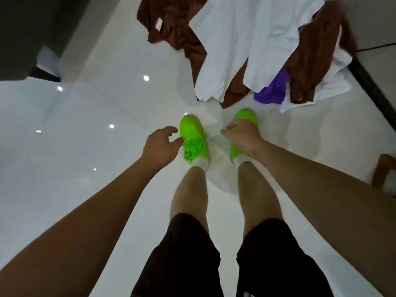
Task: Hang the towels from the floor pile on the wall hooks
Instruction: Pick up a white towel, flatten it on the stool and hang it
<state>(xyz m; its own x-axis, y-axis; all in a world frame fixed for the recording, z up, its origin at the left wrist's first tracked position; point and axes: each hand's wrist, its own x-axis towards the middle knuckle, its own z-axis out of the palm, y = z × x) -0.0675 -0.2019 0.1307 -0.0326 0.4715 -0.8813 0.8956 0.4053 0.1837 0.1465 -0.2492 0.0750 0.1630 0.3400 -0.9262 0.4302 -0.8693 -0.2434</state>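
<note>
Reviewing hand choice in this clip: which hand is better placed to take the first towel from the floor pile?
Probably the right hand. The towel pile lies ahead and to the person's right, so the purple towel and white edges are closer to it. The left hand hangs open farther left. Neither holds anything.

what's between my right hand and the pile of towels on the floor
In the head view, the right hand is over the right green shoe; past its toe, only bare white floor before the towel pile.
</note>
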